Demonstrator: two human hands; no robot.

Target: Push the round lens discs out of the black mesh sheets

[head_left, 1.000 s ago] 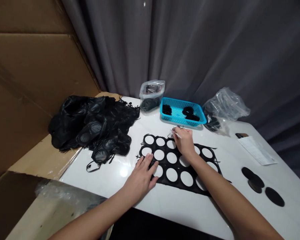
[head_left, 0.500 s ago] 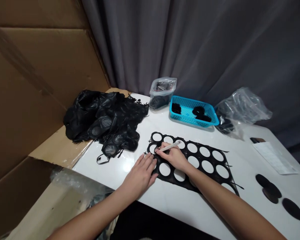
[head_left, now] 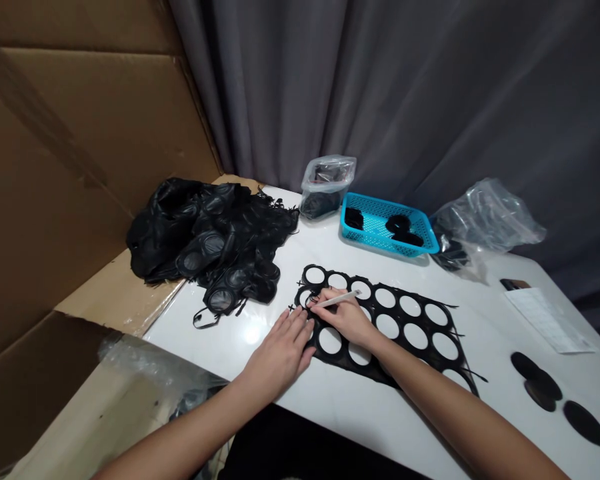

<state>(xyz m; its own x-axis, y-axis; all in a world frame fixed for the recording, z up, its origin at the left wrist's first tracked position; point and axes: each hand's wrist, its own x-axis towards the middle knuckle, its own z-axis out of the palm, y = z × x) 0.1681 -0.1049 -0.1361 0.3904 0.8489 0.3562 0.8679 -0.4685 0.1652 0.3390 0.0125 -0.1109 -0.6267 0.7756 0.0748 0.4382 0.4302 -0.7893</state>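
A black sheet with rows of round cut-out holes lies flat on the white table. My left hand rests palm down on its left end, fingers stretched out and close together. In my right hand is a slim white pen-like tool, pinched and slanting up to the right. Its lower end is at the rim of a hole in the second row, near my left fingertips; the tip itself is too small to make out. Thin black threads or scraps show beside that hole.
A pile of black pieces lies at left beside a cardboard box. Behind stand a plastic bag, a blue basket with black pieces, and another clear bag. Black discs and a paper lie at right.
My right hand has shifted slightly, and the white tool now lies at a lower tilt around the same hole. My left hand stays in place.
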